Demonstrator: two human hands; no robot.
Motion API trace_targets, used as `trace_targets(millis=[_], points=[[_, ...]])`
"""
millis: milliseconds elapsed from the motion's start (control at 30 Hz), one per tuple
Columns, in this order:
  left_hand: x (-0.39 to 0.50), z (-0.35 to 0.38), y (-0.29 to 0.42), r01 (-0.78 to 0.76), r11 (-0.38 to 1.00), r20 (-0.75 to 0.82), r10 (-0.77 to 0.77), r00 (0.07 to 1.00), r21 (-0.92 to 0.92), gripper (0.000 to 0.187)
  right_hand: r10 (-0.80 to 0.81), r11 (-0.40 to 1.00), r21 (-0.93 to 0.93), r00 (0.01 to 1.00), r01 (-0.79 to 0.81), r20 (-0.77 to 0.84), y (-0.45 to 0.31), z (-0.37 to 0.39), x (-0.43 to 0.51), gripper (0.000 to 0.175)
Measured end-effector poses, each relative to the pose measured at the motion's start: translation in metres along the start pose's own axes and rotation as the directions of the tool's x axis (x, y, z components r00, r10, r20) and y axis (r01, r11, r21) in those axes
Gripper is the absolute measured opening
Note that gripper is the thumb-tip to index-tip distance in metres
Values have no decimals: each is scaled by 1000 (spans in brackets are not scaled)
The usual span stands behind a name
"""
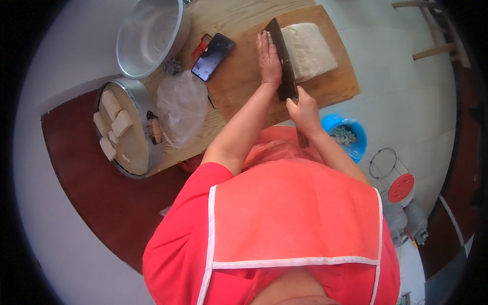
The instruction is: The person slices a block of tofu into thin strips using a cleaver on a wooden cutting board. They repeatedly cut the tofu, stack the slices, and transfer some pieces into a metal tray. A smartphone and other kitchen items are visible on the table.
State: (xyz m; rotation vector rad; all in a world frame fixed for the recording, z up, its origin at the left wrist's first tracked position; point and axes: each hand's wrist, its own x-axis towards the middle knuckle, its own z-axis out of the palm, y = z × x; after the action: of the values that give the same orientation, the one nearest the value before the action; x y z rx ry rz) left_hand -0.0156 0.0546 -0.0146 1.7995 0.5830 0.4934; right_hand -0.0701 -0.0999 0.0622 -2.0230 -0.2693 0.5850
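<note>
A large dark cleaver (283,57) stands on edge on the wooden cutting board (244,82), along the left side of a pale block (310,51) that looks like tofu or dough. My right hand (304,110) grips its handle near the board's front edge. Flat against the blade's left face lies my left hand (269,61), fingers together and pointing away from me; a bit of pale material shows by its fingertips, mostly hidden. Several pale cut pieces (122,123) rest on a cloth-lined round metal steamer (137,91) at the left.
A big metal basin (150,38) stands at the back left. A smartphone (212,57), a red plastic item (200,46) and a clear plastic bag (182,108) lie left of the board. Below its right side is a blue bin (360,141); gas canisters (415,221) stand farther right.
</note>
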Motion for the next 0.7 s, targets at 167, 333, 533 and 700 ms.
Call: trace_targets(millis=[167, 333, 533, 700], points=[[2, 5, -4, -6, 993, -42, 11, 999, 119, 49, 90, 991, 96, 993, -97, 75, -8, -25, -3, 31], [2, 19, -10, 25, 966, -121, 6, 993, 255, 51, 114, 957, 262, 992, -124, 52, -26, -65, -12, 20], [-6, 37, -31, -44, 870, -151, 135, 979, 491, 56, 92, 954, 287, 996, -89, 4, -32, -100, -14, 20], [3, 26, -25, -20, 826, -68, 70, 995, 564, 60, 172, 943, 291, 985, -162, -11, -31, -108, -20, 17]])
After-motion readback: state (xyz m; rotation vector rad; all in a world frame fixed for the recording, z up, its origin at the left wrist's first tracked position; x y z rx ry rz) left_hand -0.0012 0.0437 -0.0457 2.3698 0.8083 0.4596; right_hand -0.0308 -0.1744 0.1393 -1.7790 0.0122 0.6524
